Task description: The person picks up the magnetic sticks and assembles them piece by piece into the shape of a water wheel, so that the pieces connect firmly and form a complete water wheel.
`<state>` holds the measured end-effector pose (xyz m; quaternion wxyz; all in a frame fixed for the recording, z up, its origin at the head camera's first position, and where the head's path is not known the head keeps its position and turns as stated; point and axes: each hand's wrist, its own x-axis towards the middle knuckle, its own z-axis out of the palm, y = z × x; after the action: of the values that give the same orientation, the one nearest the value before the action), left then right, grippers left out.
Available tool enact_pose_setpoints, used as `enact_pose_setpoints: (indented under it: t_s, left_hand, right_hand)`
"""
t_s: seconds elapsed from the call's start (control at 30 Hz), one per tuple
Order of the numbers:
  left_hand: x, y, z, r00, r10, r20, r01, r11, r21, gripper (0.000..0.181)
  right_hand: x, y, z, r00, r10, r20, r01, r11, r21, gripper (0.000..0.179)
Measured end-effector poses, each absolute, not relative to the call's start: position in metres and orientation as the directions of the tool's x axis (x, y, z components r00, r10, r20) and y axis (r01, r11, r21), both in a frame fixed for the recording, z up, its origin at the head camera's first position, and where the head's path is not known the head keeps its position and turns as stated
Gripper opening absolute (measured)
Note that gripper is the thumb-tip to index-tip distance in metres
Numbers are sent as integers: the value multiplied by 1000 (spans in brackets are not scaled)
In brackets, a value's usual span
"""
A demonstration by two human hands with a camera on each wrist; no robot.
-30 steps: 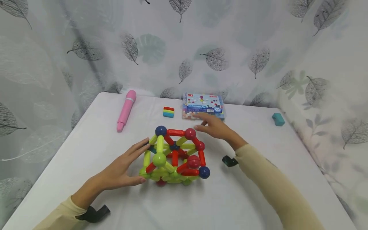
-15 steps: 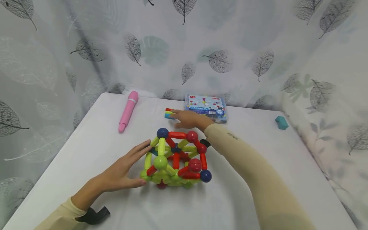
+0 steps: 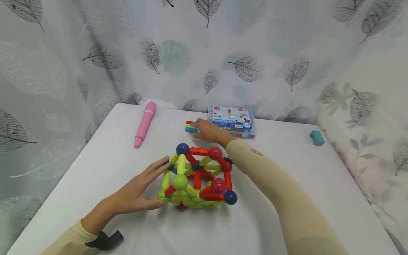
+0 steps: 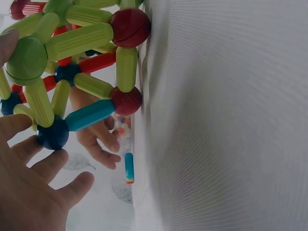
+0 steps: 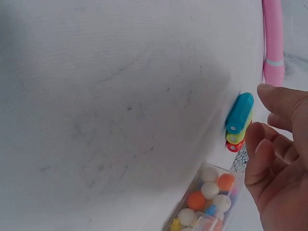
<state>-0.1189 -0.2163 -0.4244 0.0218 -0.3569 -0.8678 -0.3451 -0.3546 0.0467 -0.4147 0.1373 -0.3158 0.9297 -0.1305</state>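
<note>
A ball-and-rod construction of red, yellow-green and dark blue pieces (image 3: 180, 181) stands on the white table. My left hand (image 3: 137, 193) lies along its left side, fingers spread, and in the left wrist view its fingertips touch a dark blue ball (image 4: 53, 134). Beyond the construction, my right hand (image 3: 211, 131) hovers beside three short loose rods: a blue rod (image 5: 239, 113), a yellow-green rod (image 5: 236, 137) and a red rod (image 5: 234, 146). The right thumb (image 5: 276, 100) and fingers are apart, with nothing between them.
A clear plastic case with a printed picture (image 3: 234, 118) lies just right of the rods; white and orange balls (image 5: 196, 200) show inside it. A pink stick with a rounded end (image 3: 145, 124) lies back left. A teal block (image 3: 317, 137) sits near the right edge.
My right hand has moved left from in front of the case to the loose rods. My left hand stays at the construction. The whole head view has shifted slightly.
</note>
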Motion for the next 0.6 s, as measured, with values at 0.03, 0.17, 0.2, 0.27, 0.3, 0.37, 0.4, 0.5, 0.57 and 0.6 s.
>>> enact_pose_setpoints:
  t_s: [0.03, 0.17, 0.2, 0.27, 0.3, 0.37, 0.4, 0.5, 0.57, 0.6]
  left_hand:
    - [-119, -216, -424, -746, 604, 282, 632, 508, 585, 101]
    - [-119, -216, -425, -743, 604, 287, 639, 514, 573, 100]
    - [-119, -216, -424, -744, 604, 285, 637, 515, 573, 99]
    - [-119, -217, -425, -742, 605, 290, 642, 516, 567, 99]
    - [-119, -217, -425, -742, 604, 290, 641, 515, 568, 99]
    - [-119, -217, -425, -743, 604, 288, 639, 512, 573, 99]
    - [-119, -217, -425, -743, 604, 290, 640, 511, 574, 100]
    - [-119, -216, -424, -746, 601, 287, 634, 510, 581, 101]
    - [-118, -216, -423, -748, 600, 284, 631, 512, 582, 101]
    - [-118, -216, -423, -749, 599, 282, 630, 514, 583, 102]
  right_hand:
    - [-355, 46, -415, -766, -620, -171, -549, 769, -328, 53]
    - [-354, 42, -418, -754, -637, -161, -583, 761, -284, 45]
    - [-354, 42, -420, -751, -641, -156, -594, 760, -265, 43]
    - [-355, 41, -422, -750, -645, -144, -609, 759, -231, 41]
    - [-355, 41, -424, -753, -643, -139, -610, 761, -221, 42]
    - [-356, 41, -424, -768, -628, -130, -597, 774, -212, 42]
    - [-356, 41, -424, -779, -614, -129, -583, 784, -212, 42]
    - [-355, 41, -425, -811, -569, -134, -535, 815, -220, 39]
    - [-354, 42, -425, -824, -547, -146, -512, 830, -220, 37]
    - [-353, 41, -425, -826, -543, -150, -507, 833, -221, 36]
